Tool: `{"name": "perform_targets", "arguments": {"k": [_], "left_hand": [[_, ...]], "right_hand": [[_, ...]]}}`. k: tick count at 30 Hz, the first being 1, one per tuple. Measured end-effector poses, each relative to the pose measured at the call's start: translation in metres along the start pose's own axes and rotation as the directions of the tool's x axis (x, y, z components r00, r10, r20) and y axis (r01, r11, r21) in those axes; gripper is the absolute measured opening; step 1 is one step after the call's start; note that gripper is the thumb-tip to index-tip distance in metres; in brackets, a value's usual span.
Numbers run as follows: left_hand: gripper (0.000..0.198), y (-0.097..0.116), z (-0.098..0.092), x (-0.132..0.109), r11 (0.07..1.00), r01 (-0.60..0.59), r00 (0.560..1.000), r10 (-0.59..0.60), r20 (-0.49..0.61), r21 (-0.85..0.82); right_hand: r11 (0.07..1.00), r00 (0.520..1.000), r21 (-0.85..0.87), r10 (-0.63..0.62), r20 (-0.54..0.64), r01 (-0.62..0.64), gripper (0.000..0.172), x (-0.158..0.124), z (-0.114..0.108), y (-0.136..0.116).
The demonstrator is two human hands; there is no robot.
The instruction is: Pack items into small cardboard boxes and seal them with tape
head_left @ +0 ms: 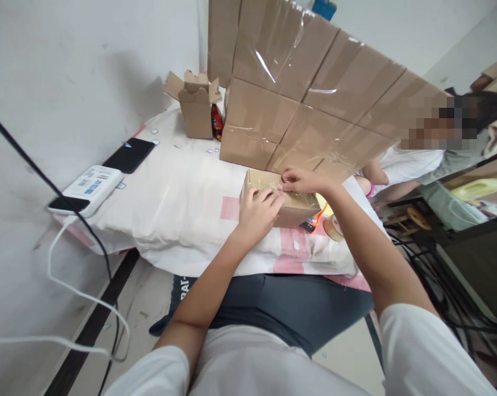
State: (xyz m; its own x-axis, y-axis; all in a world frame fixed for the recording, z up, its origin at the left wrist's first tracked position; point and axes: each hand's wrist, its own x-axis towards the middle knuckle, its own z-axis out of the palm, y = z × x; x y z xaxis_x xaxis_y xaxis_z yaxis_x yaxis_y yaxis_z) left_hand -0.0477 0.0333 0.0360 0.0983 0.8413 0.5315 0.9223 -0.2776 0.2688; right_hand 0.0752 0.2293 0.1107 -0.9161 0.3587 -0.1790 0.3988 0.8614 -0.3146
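A small taped cardboard box point(295, 208) lies on a table covered with a white and pink cloth point(182, 209). My left hand point(258, 212) rests on the box's near top edge with fingers curled against it. My right hand point(301, 180) pinches something thin at the top of the box, probably clear tape; I cannot make it out. A roll of tape point(333, 227) lies just right of the box, by an orange-handled tool point(320, 214).
A tall stack of taped cardboard boxes point(310, 93) stands right behind. An open small box point(196, 104) sits at the back left. A black phone point(129, 154) and a white device point(92, 188) with cables lie at the left edge. Another person point(417, 165) sits at right.
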Motion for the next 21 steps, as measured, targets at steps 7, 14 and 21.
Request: {"name": "perform_targets", "arguments": {"k": [7,14,21], "left_hand": [[0.036,0.001,0.002,-0.002,1.000,0.000,1.000,0.000,-0.022,-0.016],[0.026,-0.002,-0.006,-0.014,0.997,-0.060,0.998,0.060,-0.011,-0.047],[0.018,-0.022,0.001,-0.013,0.979,-0.195,0.979,0.192,-0.069,-0.051]], "right_hand": [[0.918,0.909,-0.197,0.274,-0.314,-0.345,0.054,-0.017,-0.003,0.008],[0.923,0.937,0.377,0.192,-0.293,-0.071,0.100,-0.103,0.044,0.036],[0.957,0.740,0.268,0.098,-0.665,0.114,0.103,-0.138,0.124,0.001]]}}
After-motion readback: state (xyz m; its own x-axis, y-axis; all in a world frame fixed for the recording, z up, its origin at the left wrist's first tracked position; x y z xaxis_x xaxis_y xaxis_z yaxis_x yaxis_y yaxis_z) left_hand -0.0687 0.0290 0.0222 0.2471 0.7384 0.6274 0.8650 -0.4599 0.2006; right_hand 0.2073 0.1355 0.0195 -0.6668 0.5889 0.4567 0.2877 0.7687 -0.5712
